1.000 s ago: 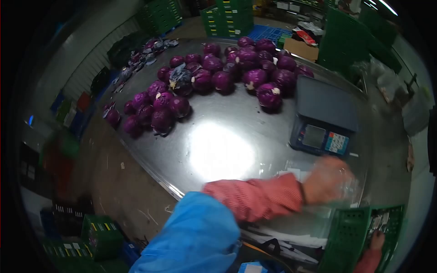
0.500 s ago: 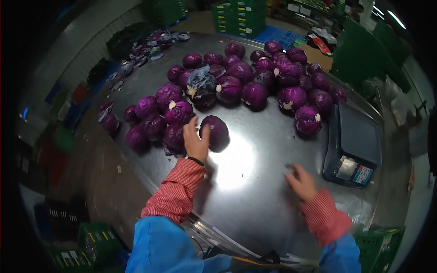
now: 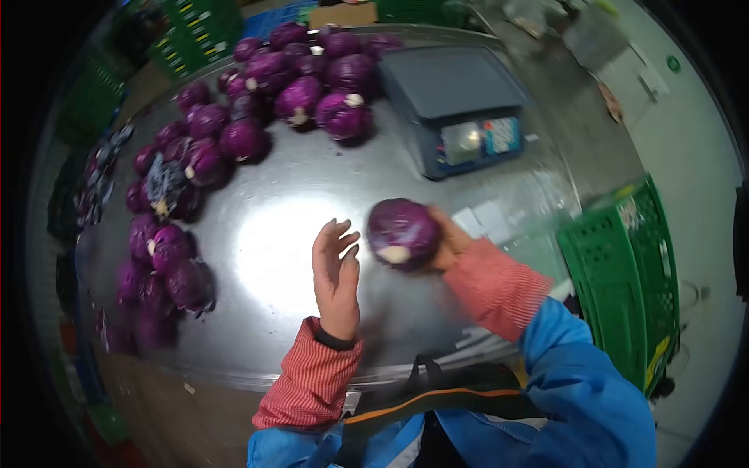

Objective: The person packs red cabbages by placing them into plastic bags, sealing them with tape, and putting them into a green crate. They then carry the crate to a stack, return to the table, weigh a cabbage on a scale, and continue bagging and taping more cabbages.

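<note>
A purple cabbage (image 3: 403, 232) with a pale cut stem is held in my right hand (image 3: 450, 240), whose fingers wrap its right side and are partly hidden behind it. My left hand (image 3: 337, 277) is just left of that cabbage, apart from it, with fingers spread and nothing in them. Beneath both hands is the shiny metal table (image 3: 265, 312). To the left lies a group of purple cabbages (image 3: 186, 282). Among those farther back, one cabbage (image 3: 166, 183) still wears bluish-grey outer leaves.
A grey weighing scale (image 3: 456, 86) stands at the table's back right. Green crates (image 3: 605, 273) are beyond the right edge, with clear plastic sheeting (image 3: 515, 214) beside them. More cabbages (image 3: 300, 100) crowd the far side; loose leaves (image 3: 100, 171) lie far left.
The view has swung right. The cabbage formerly beside my left hand is now in my right hand, nearer the right of the table. My left hand has come away from it.
</note>
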{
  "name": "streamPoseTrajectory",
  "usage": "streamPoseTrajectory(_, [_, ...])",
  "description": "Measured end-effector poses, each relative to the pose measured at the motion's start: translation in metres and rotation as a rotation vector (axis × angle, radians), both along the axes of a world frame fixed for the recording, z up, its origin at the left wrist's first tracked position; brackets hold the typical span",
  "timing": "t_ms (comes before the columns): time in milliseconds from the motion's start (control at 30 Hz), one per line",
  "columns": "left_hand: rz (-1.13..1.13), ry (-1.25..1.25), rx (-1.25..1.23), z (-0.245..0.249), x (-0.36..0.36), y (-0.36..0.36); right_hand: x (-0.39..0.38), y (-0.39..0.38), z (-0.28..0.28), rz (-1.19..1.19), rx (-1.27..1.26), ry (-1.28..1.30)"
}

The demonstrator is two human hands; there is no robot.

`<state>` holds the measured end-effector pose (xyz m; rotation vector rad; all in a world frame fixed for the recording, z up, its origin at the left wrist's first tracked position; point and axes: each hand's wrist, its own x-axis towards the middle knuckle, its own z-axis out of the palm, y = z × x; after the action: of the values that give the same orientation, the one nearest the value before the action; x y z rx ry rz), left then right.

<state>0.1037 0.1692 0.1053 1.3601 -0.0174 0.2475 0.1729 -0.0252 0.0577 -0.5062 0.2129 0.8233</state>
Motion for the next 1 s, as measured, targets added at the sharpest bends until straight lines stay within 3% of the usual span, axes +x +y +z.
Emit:
streamPoseTrajectory(100, [-0.139,0.312,-0.191,-0.033,0.002,-0.05,-0.057,-0.117,0.012,-0.251,0.084,-0.066])
streamPoseTrajectory(167, [-0.324,0.396,-0.025,-0.061,-0.009,-0.109,-0.108,-0.182,0.014,-0.461,-0.054,-0.099])
streamPoseTrajectory(233, [-0.39,0.072,0.404,-0.08,-0.035,-0.17,-0.163,-0.215,0.031,-0.601,-0.116,-0.068])
streamPoseTrajectory(267, [-0.519,0.057,0.583,-0.091,-0.043,-0.19,-0.185,-0.226,0.025,-0.671,-0.114,-0.074])
streamPoseTrajectory(367, [-0.497,-0.147,0.905,-0.126,-0.071,-0.228,-0.239,-0.238,0.016,-0.824,-0.245,-0.051])
streamPoseTrajectory(500, [-0.514,-0.136,1.128,-0.118,-0.08,-0.236,-0.275,-0.26,-0.028,-0.651,0.009,-0.082])
streamPoseTrajectory(767, [-0.379,0.056,0.945,-0.118,-0.082,-0.245,-0.289,-0.242,-0.034,-0.599,0.03,-0.018])
streamPoseTrajectory(833, [-0.335,0.108,0.879,-0.121,-0.083,-0.246,-0.282,-0.239,-0.052,-0.548,0.002,-0.039])
streamPoseTrajectory(1000, [-0.383,0.247,0.592,-0.131,-0.074,-0.225,-0.246,-0.22,-0.03,-0.481,-0.192,-0.073])
